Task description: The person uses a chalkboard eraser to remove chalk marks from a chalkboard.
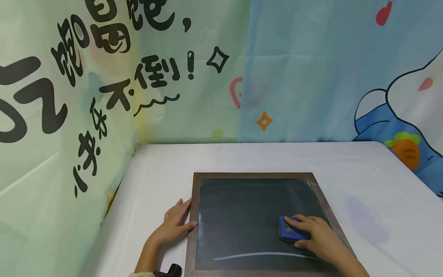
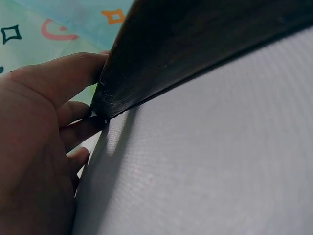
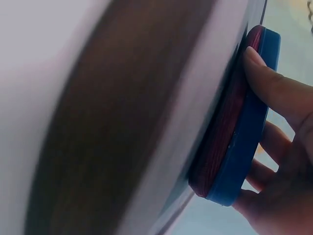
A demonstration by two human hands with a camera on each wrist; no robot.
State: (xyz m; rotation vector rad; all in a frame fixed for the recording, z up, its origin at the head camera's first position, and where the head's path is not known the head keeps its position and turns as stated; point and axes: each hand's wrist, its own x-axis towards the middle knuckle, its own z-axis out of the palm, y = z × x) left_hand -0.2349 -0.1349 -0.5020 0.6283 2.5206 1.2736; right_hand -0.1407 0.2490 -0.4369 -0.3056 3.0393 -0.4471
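Note:
A framed chalkboard (image 1: pixel 254 215) lies on the white table, a curved pale chalk line across its lower part. My right hand (image 1: pixel 320 234) grips a blue chalkboard eraser (image 1: pixel 288 230) by its sides, over the right half of the board. In the right wrist view the eraser (image 3: pixel 234 122) shows a dark red felt layer facing the board, with the thumb along one edge. At the board's left side is my left hand (image 1: pixel 174 223), its thumb on the wooden frame (image 1: pixel 193 238) and its fairly straight fingers against the outer edge. The left wrist view shows these fingertips (image 2: pixel 95 125) at the frame's lower edge.
White tabletop (image 1: pixel 373 215) surrounds the board. Printed cloth with black lettering (image 1: pixel 157 71) hangs to the left and behind, with a cartoon figure (image 1: pixel 422 111) on the right. A black wrist-worn device (image 1: pixel 173 271) shows at my left forearm.

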